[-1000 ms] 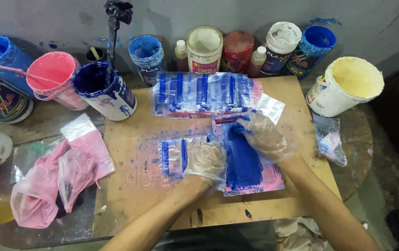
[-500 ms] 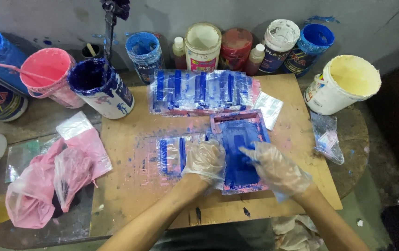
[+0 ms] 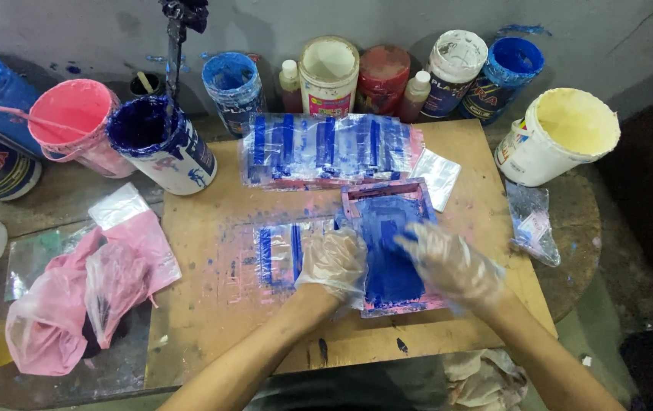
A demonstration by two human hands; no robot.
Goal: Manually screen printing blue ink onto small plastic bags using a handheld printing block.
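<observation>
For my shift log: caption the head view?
Gloved hands, left and right, on a blue-inked screen frame.

Left hand point(image 3: 334, 262) wears a thin, clear disposable plastic glove, loose and crinkled, ending at the wrist with a baggy cuff. Right hand point(image 3: 452, 265) wears the same kind of glove, wrinkled over the fingers point(image 3: 416, 237), with blue paint smeared on the tips. Both forearms are bare below the gloves; no sleeves, watch or jewellery show.
</observation>
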